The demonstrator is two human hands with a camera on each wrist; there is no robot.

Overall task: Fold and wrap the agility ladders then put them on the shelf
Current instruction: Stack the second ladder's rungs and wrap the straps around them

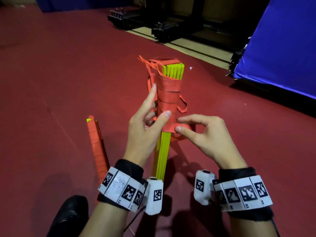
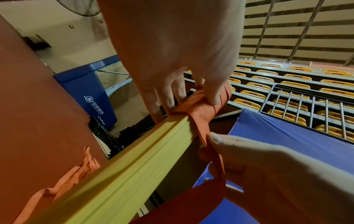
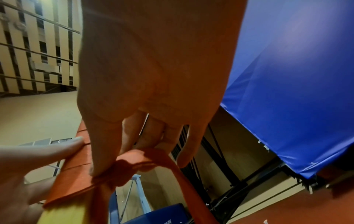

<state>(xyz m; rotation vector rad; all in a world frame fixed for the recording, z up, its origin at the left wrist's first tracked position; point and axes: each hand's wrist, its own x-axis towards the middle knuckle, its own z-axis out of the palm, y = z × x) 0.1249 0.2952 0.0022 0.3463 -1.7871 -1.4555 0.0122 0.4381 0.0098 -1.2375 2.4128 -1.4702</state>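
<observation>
Ladder point(image 1: 168, 93) gripped by left hand point(image 1: 147, 124); right hand point(image 1: 203, 134) pinches strap point(image 1: 171, 128).

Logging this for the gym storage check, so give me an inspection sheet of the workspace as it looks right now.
Surface: red floor, small white scrap on it.
Job's things: held ladder bundle, yellow rungs half wrapped in orange strap; wrapped bundle lying on floor.
Clutter: black shoe.
Grippers: left hand grips the held bundle; right hand pinches the strap end.
Cables: thin black wire by left wrist.
Surroundings: blue mat, black racks; shelf not identifiable.
</observation>
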